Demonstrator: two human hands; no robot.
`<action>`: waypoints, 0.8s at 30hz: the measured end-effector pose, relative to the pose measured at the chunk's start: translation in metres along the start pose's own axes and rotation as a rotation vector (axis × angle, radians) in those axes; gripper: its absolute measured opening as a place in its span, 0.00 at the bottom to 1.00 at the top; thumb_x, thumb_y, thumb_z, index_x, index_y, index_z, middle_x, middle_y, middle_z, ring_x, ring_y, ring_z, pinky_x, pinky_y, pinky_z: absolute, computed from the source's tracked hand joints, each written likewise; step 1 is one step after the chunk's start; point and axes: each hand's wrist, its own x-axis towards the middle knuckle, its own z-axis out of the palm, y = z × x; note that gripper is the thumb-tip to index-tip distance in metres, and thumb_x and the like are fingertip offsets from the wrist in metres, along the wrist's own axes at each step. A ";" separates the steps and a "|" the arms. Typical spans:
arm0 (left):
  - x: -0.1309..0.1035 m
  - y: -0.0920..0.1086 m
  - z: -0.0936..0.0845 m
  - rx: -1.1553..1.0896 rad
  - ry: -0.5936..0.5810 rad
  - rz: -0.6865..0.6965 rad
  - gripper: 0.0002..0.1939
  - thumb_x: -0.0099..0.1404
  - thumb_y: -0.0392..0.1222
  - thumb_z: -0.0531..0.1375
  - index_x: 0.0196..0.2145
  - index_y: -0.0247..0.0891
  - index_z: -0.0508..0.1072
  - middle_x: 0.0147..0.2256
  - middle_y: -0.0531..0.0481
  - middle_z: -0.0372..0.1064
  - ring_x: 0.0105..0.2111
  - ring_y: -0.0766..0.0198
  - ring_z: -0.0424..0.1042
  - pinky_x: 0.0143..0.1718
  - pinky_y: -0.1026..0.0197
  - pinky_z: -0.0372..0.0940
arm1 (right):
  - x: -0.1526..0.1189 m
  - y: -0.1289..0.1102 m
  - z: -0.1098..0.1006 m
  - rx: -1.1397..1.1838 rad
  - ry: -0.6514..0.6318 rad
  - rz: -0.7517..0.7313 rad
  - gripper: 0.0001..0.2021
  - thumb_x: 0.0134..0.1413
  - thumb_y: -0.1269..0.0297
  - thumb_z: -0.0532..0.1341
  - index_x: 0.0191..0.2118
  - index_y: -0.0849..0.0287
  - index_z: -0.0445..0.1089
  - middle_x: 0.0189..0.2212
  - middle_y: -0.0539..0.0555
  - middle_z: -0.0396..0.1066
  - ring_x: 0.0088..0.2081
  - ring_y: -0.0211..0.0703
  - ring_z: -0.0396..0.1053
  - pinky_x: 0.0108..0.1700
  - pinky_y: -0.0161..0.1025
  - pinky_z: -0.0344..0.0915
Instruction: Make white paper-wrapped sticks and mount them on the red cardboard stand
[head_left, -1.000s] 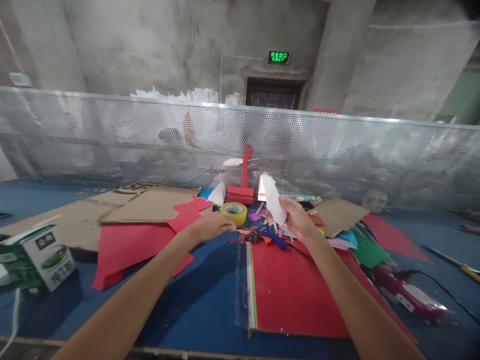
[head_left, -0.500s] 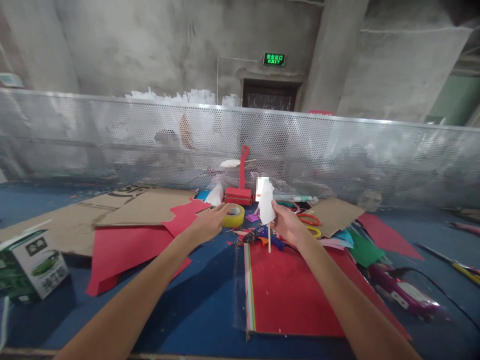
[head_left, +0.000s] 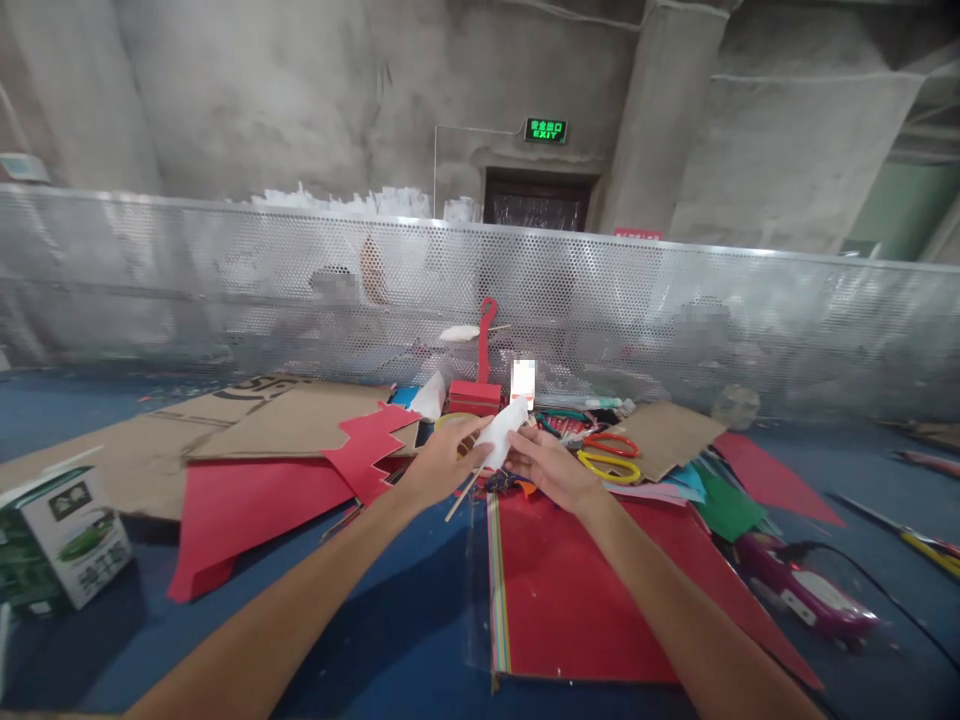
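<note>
here, left hand (head_left: 444, 460) and right hand (head_left: 553, 462) pinch white paper (head_left: 501, 434), fingers nearly closed; tape (head_left: 452, 418) half hidden behind

the left hand (head_left: 444, 462) and right hand (head_left: 553, 466) pinch a white paper (head_left: 501, 438) between them, its stick (head_left: 460, 502) slanting down leftward. i can see a tape roll (head_left: 450, 418) partly behind the left hand; yellow scissors (head_left: 615, 479) lie just beside the right. a red stack (head_left: 592, 590) rests nearer on the blue bench (head_left: 375, 610), a carton (head_left: 82, 540) stands far left, and beyond the mesh screen (head_left: 637, 310) an exit sign (head_left: 546, 131) glows green.
</note>
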 end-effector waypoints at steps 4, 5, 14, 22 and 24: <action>-0.001 0.000 0.004 0.098 -0.036 0.050 0.24 0.68 0.48 0.57 0.60 0.43 0.67 0.49 0.44 0.71 0.47 0.55 0.70 0.51 0.53 0.65 | 0.002 0.005 0.005 0.015 0.013 -0.054 0.17 0.46 0.57 0.73 0.41 0.58 0.74 0.37 0.53 0.77 0.37 0.41 0.74 0.39 0.37 0.72; -0.001 0.001 0.005 0.086 -0.045 0.060 0.24 0.69 0.48 0.57 0.61 0.44 0.67 0.49 0.45 0.71 0.46 0.56 0.70 0.50 0.53 0.65 | 0.003 0.006 0.005 0.025 0.027 -0.064 0.17 0.45 0.57 0.73 0.40 0.58 0.74 0.37 0.53 0.77 0.37 0.41 0.74 0.39 0.37 0.72; -0.003 -0.002 0.010 -0.182 -0.019 -0.056 0.20 0.68 0.50 0.57 0.54 0.40 0.67 0.41 0.48 0.70 0.32 0.63 0.72 0.33 0.61 0.68 | 0.006 0.002 -0.007 0.251 0.059 -0.219 0.17 0.44 0.67 0.73 0.41 0.54 0.73 0.35 0.48 0.75 0.36 0.38 0.71 0.35 0.33 0.67; -0.008 0.017 0.006 -0.015 -0.124 0.000 0.19 0.74 0.52 0.47 0.40 0.37 0.70 0.28 0.52 0.69 0.24 0.66 0.67 0.27 0.63 0.58 | 0.001 -0.001 -0.011 0.281 -0.088 -0.270 0.17 0.45 0.72 0.70 0.44 0.52 0.72 0.36 0.49 0.75 0.37 0.39 0.70 0.39 0.36 0.67; -0.008 0.016 0.006 0.065 -0.143 0.000 0.22 0.74 0.52 0.45 0.34 0.37 0.70 0.25 0.52 0.68 0.24 0.65 0.66 0.27 0.62 0.56 | 0.001 -0.002 -0.011 0.274 -0.100 -0.281 0.18 0.45 0.72 0.69 0.44 0.52 0.72 0.36 0.49 0.75 0.38 0.39 0.70 0.40 0.37 0.67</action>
